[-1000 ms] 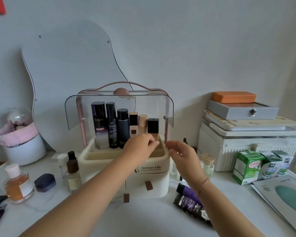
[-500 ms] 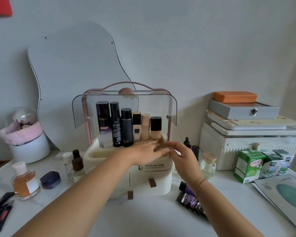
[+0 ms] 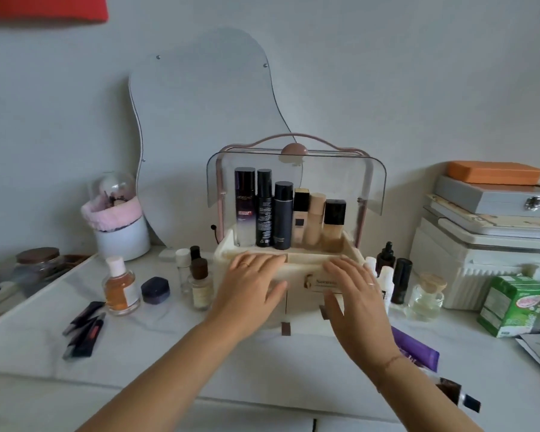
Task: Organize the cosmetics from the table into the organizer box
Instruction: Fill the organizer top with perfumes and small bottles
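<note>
The cream organizer box (image 3: 300,269) stands mid-table with its clear lid raised. Several bottles (image 3: 282,215) stand in a row at the back of its top tray. My left hand (image 3: 251,283) and my right hand (image 3: 354,289) hover flat in front of the box, fingers straight, holding nothing. Loose cosmetics lie around: an orange-liquid bottle (image 3: 119,288), a dark jar (image 3: 155,290), small bottles (image 3: 197,280) to the left, dropper and white bottles (image 3: 387,275) to the right, a purple tube (image 3: 416,349) by my right wrist and dark lip tubes (image 3: 83,328).
A wavy mirror (image 3: 200,126) leans on the wall behind the box. A white pot with pink trim (image 3: 119,226) stands at the left. Stacked white and grey boxes (image 3: 487,238) and green cartons (image 3: 512,304) fill the right side. A glass bottle with cork (image 3: 424,296) stands near them.
Both hands have drawn back from the organizer's tray towards me and spread flat in front of the box. The camera has moved closer and shifted left.
</note>
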{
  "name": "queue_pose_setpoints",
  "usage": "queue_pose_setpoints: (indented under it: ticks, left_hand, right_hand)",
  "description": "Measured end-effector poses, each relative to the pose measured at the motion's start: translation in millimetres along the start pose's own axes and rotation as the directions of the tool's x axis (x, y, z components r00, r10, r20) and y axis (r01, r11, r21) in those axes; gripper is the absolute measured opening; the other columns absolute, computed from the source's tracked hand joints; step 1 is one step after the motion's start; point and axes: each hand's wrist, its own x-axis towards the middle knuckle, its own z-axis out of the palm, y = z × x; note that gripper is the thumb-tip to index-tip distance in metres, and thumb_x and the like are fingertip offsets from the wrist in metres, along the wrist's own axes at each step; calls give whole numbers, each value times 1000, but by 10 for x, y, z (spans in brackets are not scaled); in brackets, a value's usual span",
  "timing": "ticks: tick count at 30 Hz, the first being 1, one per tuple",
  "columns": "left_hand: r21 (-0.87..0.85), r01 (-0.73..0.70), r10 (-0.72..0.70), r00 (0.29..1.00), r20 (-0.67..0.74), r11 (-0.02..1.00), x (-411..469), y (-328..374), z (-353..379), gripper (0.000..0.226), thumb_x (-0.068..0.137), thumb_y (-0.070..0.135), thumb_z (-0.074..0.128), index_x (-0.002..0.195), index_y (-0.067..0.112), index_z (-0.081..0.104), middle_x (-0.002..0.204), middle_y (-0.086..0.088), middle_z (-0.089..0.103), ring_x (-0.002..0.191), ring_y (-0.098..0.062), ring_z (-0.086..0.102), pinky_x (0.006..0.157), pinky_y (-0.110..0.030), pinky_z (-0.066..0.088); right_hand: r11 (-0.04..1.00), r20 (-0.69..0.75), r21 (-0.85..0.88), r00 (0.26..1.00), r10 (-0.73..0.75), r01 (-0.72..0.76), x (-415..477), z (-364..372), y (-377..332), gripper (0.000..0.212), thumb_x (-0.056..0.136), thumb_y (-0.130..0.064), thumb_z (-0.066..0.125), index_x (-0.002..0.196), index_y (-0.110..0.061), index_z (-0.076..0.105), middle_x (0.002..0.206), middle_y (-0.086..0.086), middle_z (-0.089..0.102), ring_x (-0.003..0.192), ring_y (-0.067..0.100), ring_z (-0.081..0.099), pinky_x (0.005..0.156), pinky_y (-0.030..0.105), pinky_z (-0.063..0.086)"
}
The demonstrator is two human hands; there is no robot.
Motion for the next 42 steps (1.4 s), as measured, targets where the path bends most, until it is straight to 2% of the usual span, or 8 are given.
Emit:
queue_pose_setpoints:
  ticks: [7,11,18,23,31,35,39,42]
  left_hand:
    - [-144,76,-116,947,-300,987,-566,-452,-177,42,93,35,46,131,18,51,139,1,47,132,-12,37,110,-32,30]
    - [-351,458,-576,602,-554,817,-867,-1089,-282,41,83,14,66,121,5,53,129,-17,50,119,-30,46,99,-41,38]
    - [-432,787,-887,456,-75,441,-869,-2096,-289,70,78,35,71,135,7,40,135,-18,49,122,-37,47,95,-42,40]
    - [-356,799,-863,503,-46,484,-877,-2250,-154,50,72,34,75,112,12,54,111,-13,64,99,-36,59,81,-40,47]
    - [-548,585,-796,516,-317,598,-1049,-1735,-373,41,71,29,77,106,29,57,99,5,65,90,-19,59,73,-27,41]
    - [-612,422,-699,638,-324,669,-971,-1191,-653,44,64,42,77,102,41,56,92,24,64,89,0,60,70,-13,41]
    - [-706,306,-545,828,-133,638,-670,-615,-736,53,59,49,76,108,41,59,100,19,68,95,-1,63,78,-23,50]
    - [-714,263,-432,900,-61,649,-442,-268,-692,56,59,45,79,111,39,57,97,23,68,93,6,62,74,-10,46]
  right_hand:
    - [1000,-21,-11,1000,-3,2,-81,99,-115,53,78,-3,70,129,-6,55,135,11,53,133,29,41,114,52,26]
    - [995,-127,86,990,53,-42,-373,225,-193,53,78,4,65,129,-5,52,142,16,43,133,32,36,106,56,34]
    - [979,-63,172,990,123,-110,-687,482,-345,53,70,11,69,120,3,55,139,21,43,125,28,41,97,42,38]
    - [984,-56,119,988,142,-135,-720,497,-319,51,73,7,68,121,0,55,137,16,46,126,34,46,103,34,33]
    - [987,-69,86,988,140,-134,-751,503,-297,52,69,7,70,119,-2,56,138,15,45,125,36,47,100,43,37]
    - [990,-180,124,980,84,-62,-674,392,-494,53,71,-1,72,120,-7,54,140,15,41,135,21,33,116,46,17]
    - [929,-21,351,993,-117,117,-245,218,-941,70,76,-26,73,136,-16,40,144,3,38,136,15,34,112,33,29]
    - [900,125,426,979,-163,95,111,167,-1125,76,72,-27,78,137,-16,40,137,-2,47,126,13,45,107,31,38]
